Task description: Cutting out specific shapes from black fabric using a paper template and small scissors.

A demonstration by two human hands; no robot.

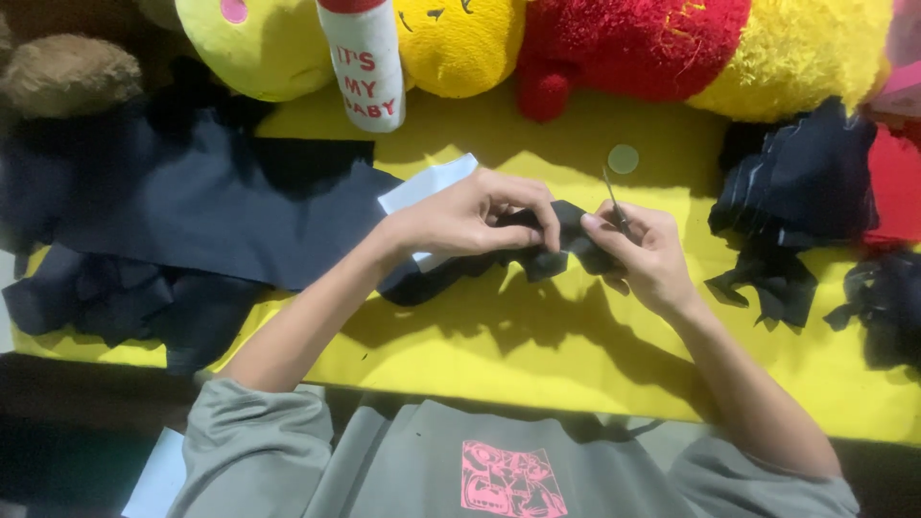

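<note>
Fabric first: we see a narrow strip of dark cloth stretched roughly left to right across the yellow table, its long axis sagging toward the lower left. Our left hand pinches its middle; our right hand grips its right end together with a thin metal tool pointing up and away. Dark fabric piles lie well apart

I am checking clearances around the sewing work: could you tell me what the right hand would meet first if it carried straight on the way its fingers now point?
The right hand points leftward, so it would likely meet the black fabric piece it pinches, then the left hand just beyond; depth is uncertain.
</note>
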